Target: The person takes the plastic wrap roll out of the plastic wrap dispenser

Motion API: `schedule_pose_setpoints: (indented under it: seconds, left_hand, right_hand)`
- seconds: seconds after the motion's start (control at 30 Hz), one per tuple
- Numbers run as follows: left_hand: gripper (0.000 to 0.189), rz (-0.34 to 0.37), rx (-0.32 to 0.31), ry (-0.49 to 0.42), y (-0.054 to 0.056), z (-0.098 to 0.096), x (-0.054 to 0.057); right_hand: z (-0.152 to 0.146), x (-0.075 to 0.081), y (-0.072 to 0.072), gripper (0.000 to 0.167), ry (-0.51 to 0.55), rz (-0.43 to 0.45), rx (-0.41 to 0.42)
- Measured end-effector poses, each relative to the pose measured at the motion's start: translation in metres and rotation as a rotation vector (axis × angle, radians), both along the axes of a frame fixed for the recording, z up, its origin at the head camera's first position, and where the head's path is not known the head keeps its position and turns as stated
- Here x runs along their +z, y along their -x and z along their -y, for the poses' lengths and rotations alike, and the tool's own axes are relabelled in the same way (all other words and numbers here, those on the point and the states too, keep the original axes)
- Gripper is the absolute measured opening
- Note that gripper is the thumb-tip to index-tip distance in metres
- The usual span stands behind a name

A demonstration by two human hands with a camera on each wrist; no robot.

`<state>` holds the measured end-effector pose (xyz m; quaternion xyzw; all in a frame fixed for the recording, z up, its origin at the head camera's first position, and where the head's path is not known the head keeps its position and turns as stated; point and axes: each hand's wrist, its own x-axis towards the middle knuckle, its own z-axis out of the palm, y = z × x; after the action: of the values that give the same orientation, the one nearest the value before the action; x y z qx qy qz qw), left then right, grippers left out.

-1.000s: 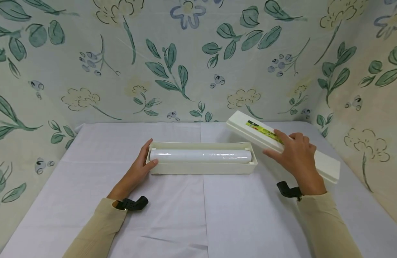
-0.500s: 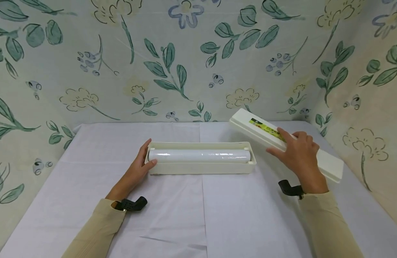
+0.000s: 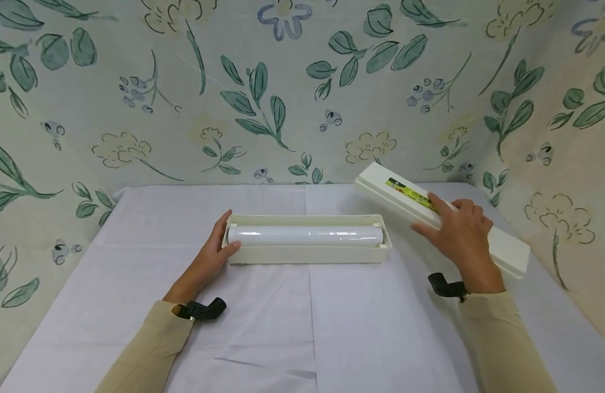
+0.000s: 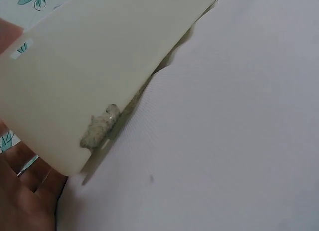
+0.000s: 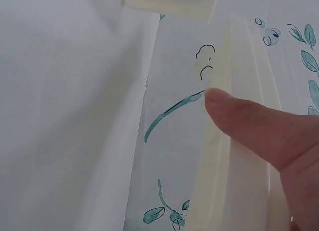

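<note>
A long cream plastic box [image 3: 307, 255] sits uncovered on the white cloth. Inside it lies a shiny, whitish roll of plastic wrap [image 3: 304, 236]. My left hand [image 3: 211, 262] grips the box's left end, thumb over the front edge and fingers behind. In the left wrist view the box's wall [image 4: 99, 66] carries a greyish crumpled patch [image 4: 99, 126] by its lower edge. Off to the right, my right hand [image 3: 457, 234] holds the long white lid [image 3: 509, 251], raised and slanted, with a yellow-green label. The right thumb [image 5: 249, 121] presses the lid's side [image 5: 214, 166].
The white cloth [image 3: 263, 327] covers the table and has creases. Leaf-and-flower patterned fabric [image 3: 302, 125] stands behind it and along both sides. A black wrist camera [image 3: 206, 309] sits on the left wrist, another [image 3: 446, 285] on the right.
My right hand has carried the lid slightly further right, away from the box. The left hand and the box with the roll have stayed in place.
</note>
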<state>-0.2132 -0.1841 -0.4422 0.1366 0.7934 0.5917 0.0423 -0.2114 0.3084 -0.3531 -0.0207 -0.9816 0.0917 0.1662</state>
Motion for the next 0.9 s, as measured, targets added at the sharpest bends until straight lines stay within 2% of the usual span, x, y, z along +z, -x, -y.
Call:
schedule_pose_setpoints:
  seconds: [0.7,0.9]
  left_hand:
    - [0.075,-0.040,-0.021,-0.013,0.006,0.002,-0.004]
    - [0.075,-0.025,-0.001,-0.001,0.005,0.002,-0.003]
  right_hand:
    - [-0.015,-0.006,0.007,0.087,0.014,0.023,-0.030]
    - [-0.020,-0.005,0.009,0.087,0.026,0.036,-0.020]
